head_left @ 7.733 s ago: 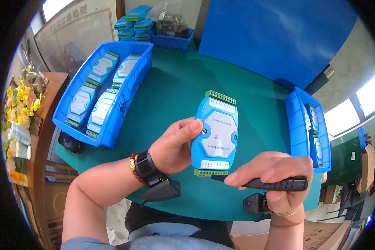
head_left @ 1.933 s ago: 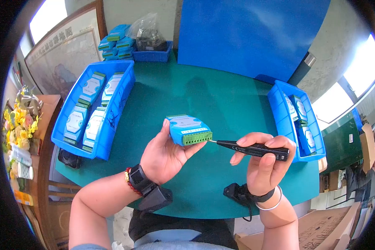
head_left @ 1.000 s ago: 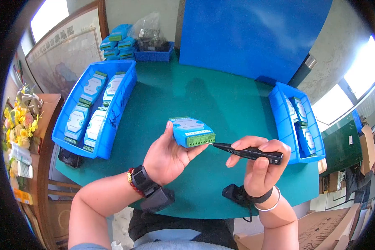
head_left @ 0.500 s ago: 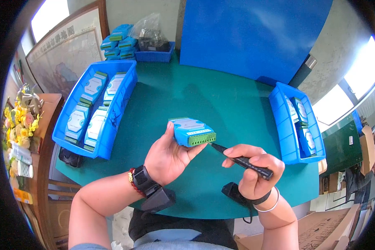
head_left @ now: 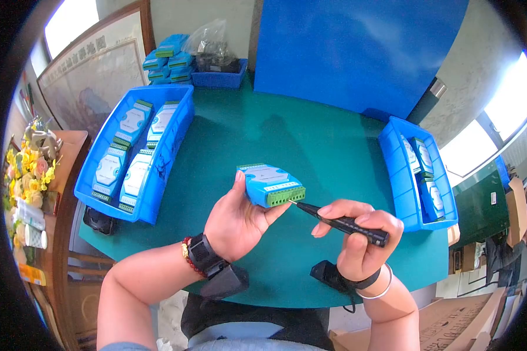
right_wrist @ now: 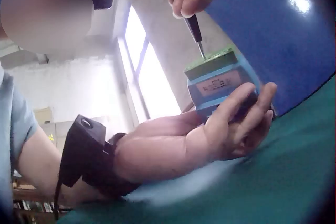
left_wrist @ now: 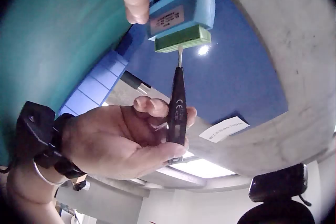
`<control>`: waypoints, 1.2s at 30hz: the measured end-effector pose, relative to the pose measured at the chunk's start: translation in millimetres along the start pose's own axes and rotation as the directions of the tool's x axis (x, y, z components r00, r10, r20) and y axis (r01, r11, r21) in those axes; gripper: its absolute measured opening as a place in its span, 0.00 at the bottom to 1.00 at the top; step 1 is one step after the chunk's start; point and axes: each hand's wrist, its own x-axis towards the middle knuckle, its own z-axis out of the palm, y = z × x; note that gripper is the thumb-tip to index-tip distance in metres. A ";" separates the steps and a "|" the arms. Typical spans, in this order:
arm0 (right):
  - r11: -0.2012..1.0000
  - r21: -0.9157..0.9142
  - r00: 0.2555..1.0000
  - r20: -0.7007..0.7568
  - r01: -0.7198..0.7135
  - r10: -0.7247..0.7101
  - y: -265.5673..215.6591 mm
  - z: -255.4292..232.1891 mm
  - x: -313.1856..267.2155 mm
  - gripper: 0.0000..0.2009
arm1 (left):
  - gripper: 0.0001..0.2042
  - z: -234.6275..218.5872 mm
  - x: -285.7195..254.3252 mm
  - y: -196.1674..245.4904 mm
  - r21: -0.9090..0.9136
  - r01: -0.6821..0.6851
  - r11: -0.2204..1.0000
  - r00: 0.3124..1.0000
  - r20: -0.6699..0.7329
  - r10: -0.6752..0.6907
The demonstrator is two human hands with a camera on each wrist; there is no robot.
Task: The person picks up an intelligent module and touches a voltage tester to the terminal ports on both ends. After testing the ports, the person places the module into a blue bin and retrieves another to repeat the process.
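Observation:
My left hand (head_left: 234,225) holds a blue electronic module (head_left: 266,178) over the table, thumb on its left side and fingers beneath. Its white-labelled face is up, and one green terminal block (head_left: 286,198) is turned towards me and to the right. My right hand (head_left: 366,243) grips a slim black screwdriver (head_left: 345,225) with a CE mark and a small window on its handle. In the left wrist view the metal shaft (left_wrist: 180,56) meets the green terminal block's row of holes. The right wrist view shows the tip (right_wrist: 202,53) right at that block too.
A blue bin (head_left: 173,143) with several similar modules stands at left, another bin (head_left: 401,187) at right. Behind are stacked modules (head_left: 171,58), a small blue tray (head_left: 219,79) with a plastic bag, and a blue panel (head_left: 357,52). Green covers the table (head_left: 310,134).
The module, earlier face-on, is now tilted with its terminal end towards me. Over the last second the screwdriver tip has shifted left along the block and its handle has dropped.

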 end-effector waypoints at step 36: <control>0.993 -0.116 0.995 0.092 0.038 -0.027 -1.1 2.1 1.3 0.13 | 0.25 -1.0 -0.9 -1.5 -0.007 -0.027 1.000 1.000 -0.005 0.027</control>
